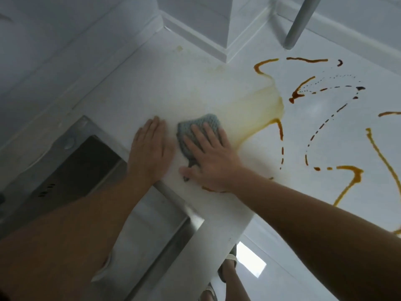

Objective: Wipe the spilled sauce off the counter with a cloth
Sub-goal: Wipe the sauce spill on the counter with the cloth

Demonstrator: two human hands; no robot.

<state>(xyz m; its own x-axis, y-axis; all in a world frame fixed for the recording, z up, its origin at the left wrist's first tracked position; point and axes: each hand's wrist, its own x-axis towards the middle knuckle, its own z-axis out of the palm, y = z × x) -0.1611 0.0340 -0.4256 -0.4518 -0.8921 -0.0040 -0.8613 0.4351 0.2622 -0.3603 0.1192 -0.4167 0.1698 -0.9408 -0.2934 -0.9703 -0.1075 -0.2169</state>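
grey knitted cloth (pixel 196 135) lying near counter (pixel 173 83) sink-side edge, right hand (pixel 209 157) pressing it flat-fingered; left hand (pixel 149 148) resting flat beside. wiping underway; next calling for sweeping toward brown sauce trails (pixel 303 94).

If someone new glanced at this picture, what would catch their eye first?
Brown sauce trails loop across the white counter on the right, beside a yellowish smear. At centre, the right hand presses a grey cloth flat; the left hand rests beside the steel sink.
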